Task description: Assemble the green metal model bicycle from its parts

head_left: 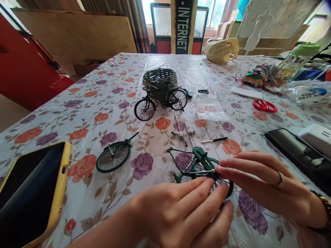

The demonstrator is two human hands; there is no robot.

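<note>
A small green model bicycle frame [192, 162] with its rear wheel lies on the floral tablecloth [85, 103] near me. My left hand [186, 210] pinches the wheel end of the frame from below. My right hand [266, 186], with a ring on one finger, pinches the same spot from the right. A loose front wheel with fork [113, 156] lies to the left. A small screwdriver [214, 140] and a metal part [180, 136] lie just beyond the frame.
A finished model bicycle [161, 98] stands before a woven basket [159, 78] mid-table. A yellow-cased phone [31, 193] lies at front left, a dark phone [294, 151] and white box [317, 136] at right. Red scissors [264, 105], a plastic bag [209, 106] and clutter lie farther right.
</note>
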